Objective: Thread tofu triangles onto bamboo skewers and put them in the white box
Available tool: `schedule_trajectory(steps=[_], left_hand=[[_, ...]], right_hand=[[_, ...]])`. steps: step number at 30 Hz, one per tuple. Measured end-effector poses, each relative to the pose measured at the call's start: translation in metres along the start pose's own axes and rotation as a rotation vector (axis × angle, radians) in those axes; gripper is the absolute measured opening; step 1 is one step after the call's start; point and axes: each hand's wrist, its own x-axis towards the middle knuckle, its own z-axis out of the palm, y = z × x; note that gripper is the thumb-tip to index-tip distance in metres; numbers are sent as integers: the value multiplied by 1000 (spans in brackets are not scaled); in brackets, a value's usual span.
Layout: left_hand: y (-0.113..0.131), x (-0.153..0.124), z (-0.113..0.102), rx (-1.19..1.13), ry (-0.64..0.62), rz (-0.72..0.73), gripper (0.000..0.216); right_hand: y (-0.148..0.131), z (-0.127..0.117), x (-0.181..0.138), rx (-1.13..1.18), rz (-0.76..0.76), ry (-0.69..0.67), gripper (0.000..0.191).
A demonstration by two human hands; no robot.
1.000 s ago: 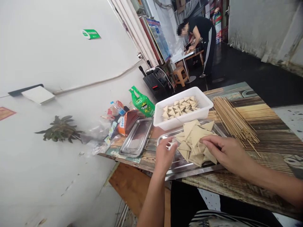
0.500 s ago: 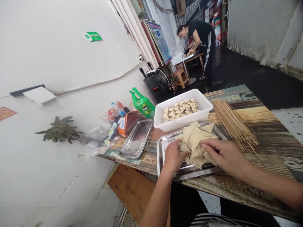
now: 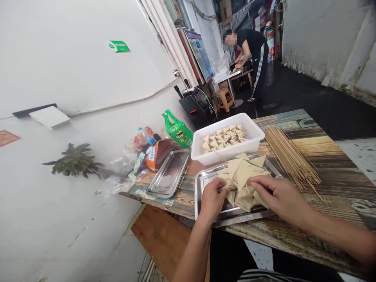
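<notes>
My left hand (image 3: 214, 197) is closed in a pinch at the left side of a pile of pale tofu-skin triangles (image 3: 245, 176), with one triangle at its fingertips. Thumb and forefinger of my right hand (image 3: 272, 194) pinch what looks like the end of a thin bamboo skewer, mostly hidden, over the pile's right side. The pile rests on a shiny metal tray (image 3: 201, 196). Just behind stands a white plastic tub (image 3: 227, 150) holding several skewered triangles (image 3: 225, 137). Loose bamboo skewers (image 3: 293, 158) lie in a bundle to the right.
Another metal tray (image 3: 169, 174) lies left on the wooden table (image 3: 331, 164). Beyond it are a green bag (image 3: 179, 131), an orange packet (image 3: 160, 152) and a water bottle (image 3: 148, 137). A person (image 3: 255, 51) bends over a far table near a stool (image 3: 225, 98).
My left hand's fingers have drawn together at the pile's left edge, from a more spread position. The right hand holds nearly the same place. The view has shifted slightly.
</notes>
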Motion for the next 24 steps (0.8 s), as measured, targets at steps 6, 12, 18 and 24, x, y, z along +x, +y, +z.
schedule_trajectory(steps=[6,12,18,24], left_hand=[[3,8,-11,-494,171,-193,23],[-7,23,-22,-1018,229,-379,22],[-9,29,-32,-1237,346,-406,18],[4,26,-37,-1302,385,-473,14]], right_hand=[[-2,0,1,61,-3,-16,23],[9,0,-3,26,-27,-107,24],[11,-3,-14,-91,-120,-177,22],[4,-3,-15,-102,-186,-159,23]])
